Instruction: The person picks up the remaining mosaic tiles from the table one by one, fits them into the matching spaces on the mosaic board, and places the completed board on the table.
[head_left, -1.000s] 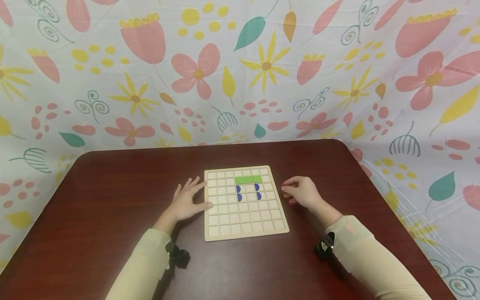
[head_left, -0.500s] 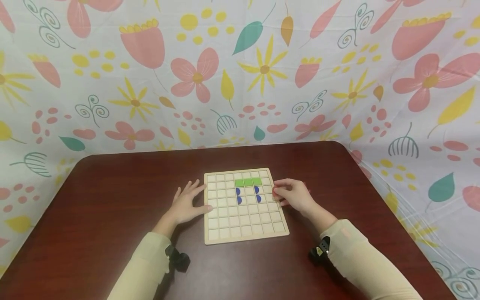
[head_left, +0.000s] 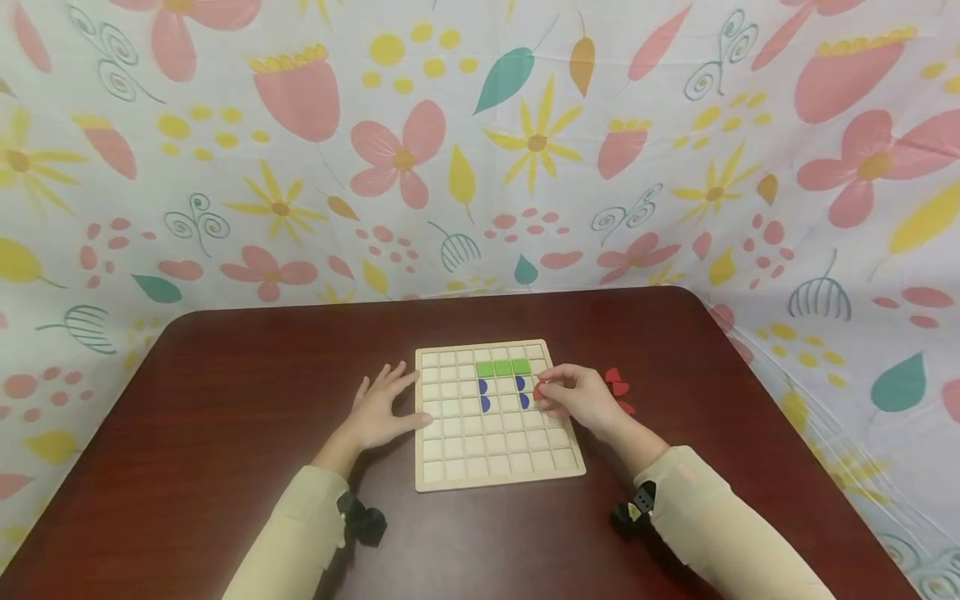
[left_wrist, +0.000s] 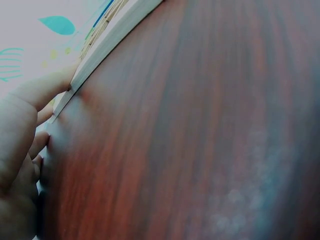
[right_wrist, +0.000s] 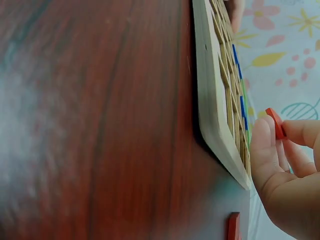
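- Clock directions are as in the head view, with 12 o'clock at the far side of the bench [head_left: 262,358].
- Laid so far: three green tiles [head_left: 503,367] stand side by side in the board [head_left: 501,478], towards 12 o'clock from its middle.
- Also laid: two blue half-discs [head_left: 484,395] below the green row's left end, at 11 o'clock, and two blue ones [head_left: 522,392] below its right end, at 1 o'clock; all have their round side towards 3 o'clock.
- In progress: the right hand [head_left: 583,395] pinches a red piece [right_wrist: 276,123] between thumb and fingers over the board's 3 o'clock side. It looks raised off the board; I cannot tell which cell lies under it.
- Left over: loose red pieces [head_left: 617,383] lie on the bench outside the board, at 3 o'clock, partly hidden by the right hand, so their number is unclear.
- Unfilled: most of the grid, including bare cells [head_left: 476,444] towards 6 o'clock. No red piece can be seen set in a cell.
- The left hand [head_left: 380,413] grasps nothing; its fingers are spread, thumb against the board's 9 o'clock edge, probably steadying it.
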